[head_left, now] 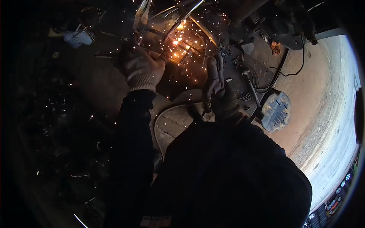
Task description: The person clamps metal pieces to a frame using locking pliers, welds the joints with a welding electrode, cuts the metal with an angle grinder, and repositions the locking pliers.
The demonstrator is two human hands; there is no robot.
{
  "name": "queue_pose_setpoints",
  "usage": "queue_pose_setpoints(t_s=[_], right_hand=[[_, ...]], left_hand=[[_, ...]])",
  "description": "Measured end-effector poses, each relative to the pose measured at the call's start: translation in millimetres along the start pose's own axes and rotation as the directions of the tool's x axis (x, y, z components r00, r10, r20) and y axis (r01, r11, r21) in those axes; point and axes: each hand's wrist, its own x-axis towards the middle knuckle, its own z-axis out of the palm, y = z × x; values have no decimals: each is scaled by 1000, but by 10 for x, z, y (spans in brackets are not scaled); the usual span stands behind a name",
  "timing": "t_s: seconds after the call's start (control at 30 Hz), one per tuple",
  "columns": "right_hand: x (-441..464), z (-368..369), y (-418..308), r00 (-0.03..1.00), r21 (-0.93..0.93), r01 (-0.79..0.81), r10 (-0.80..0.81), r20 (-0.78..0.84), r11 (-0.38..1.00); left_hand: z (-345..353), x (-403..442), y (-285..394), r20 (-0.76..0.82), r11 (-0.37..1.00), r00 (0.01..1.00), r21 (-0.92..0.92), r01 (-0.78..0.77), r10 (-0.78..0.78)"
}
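Gloved and with its fingers wrapped round, my left hand (142, 68) is closed at the edge of dark metal, just left of a glowing spot (178, 40) that throws orange sparks. What it grips is too dark to make out. To the right of the sparks is my right hand (218, 89), in a dark glove, its fingers curled together in deep shadow; anything inside them is hidden. A thin bright rod (194, 9) slants down toward the glow from the top.
At right, a round blue-grey dish (276, 111) holds several small dark pieces. A metal rod (253, 89), coiled wire and a black cable (298, 72) lie near it. A pale crumpled item (78, 38) is at upper left. A curved frame (156, 131) stands below the hands.
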Motion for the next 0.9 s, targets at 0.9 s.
queue_pose_setpoints(t_s=[0.9], right_hand=[[-23,76,303,994,170,-62,46,99,983]], left_hand=[[112,-19,-21,-143,991,990,-134,0,-19]])
